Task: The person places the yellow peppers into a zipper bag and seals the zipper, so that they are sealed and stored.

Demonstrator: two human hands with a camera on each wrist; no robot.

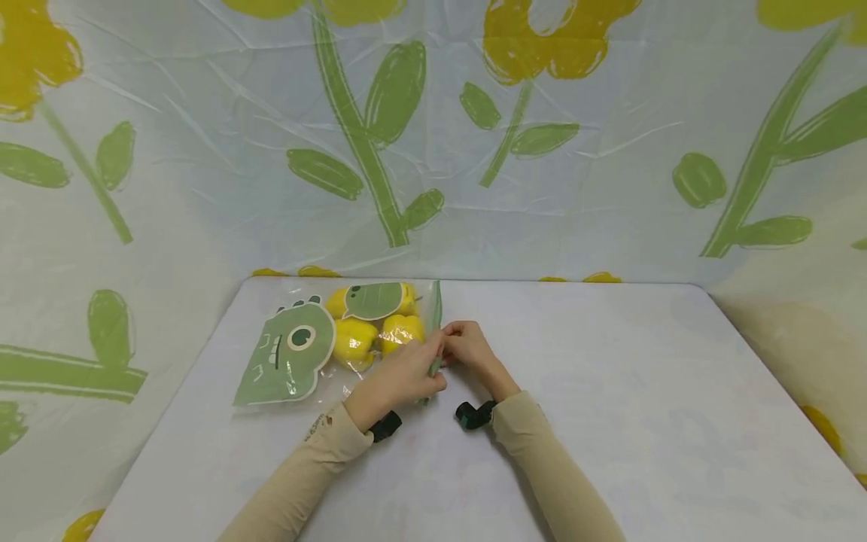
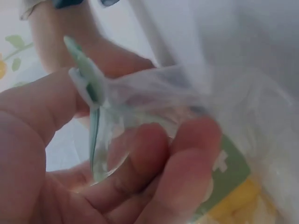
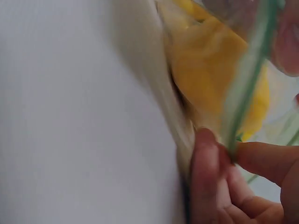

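Observation:
A clear zip bag (image 1: 284, 361) with a green one-eyed monster print lies on the left part of the table. Three yellow bell peppers (image 1: 354, 345) show through its plastic. Its green zip edge (image 1: 436, 301) faces right. My left hand (image 1: 405, 373) reaches across the bag's near side and grips the zip edge, its fingers curled at the plastic in the left wrist view. On the right, my right hand (image 1: 470, 350) pinches the same edge close to the left fingers. In the right wrist view, thumb and fingertips (image 3: 254, 158) meet at the lower end of the green strip (image 3: 250, 84).
The white table (image 1: 609, 391) extends to the right of the hands. Behind it hangs a flower-printed cloth (image 1: 596, 203), which also covers both sides. A dark wrist-worn device (image 1: 474, 415) sits at the right cuff, and another dark device (image 1: 387, 427) at the left.

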